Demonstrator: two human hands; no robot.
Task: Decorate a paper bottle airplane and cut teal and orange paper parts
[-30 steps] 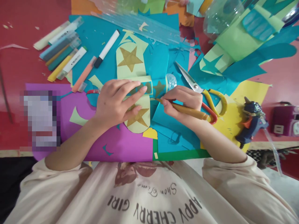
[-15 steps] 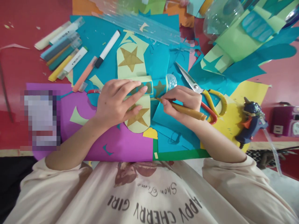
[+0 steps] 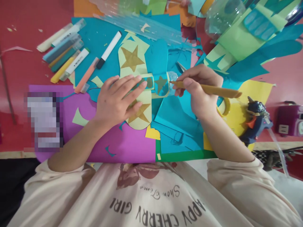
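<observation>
My left hand [image 3: 115, 101] lies with fingers spread over a paper-wrapped plastic bottle [image 3: 172, 77], which is on its side and whose clear end shows at the right. Pale green wing-like pieces [image 3: 140, 94] with ochre stars stick out above and below it. Around the bottle runs a blue paper band [image 3: 163, 91] bearing a darker star [image 3: 162, 83]. In my right hand [image 3: 203, 86], a slim ochre marker [image 3: 213, 90] is pinched, its tip pointing left at the bottle's right end. Whether the tip touches cannot be made out.
Several markers [image 3: 68, 52] lie at the upper left. Scissors [image 3: 223, 107] are partly hidden behind my right hand. A glue gun [image 3: 257, 121] sits at the right on yellow paper. A green paper craft [image 3: 243, 41] stands at the upper right. Purple paper [image 3: 132, 148] lies nearest me.
My right hand has moved up and to the right with the marker, from the band's lower edge to the bottle's clear end. My left hand stays nearly in place.
</observation>
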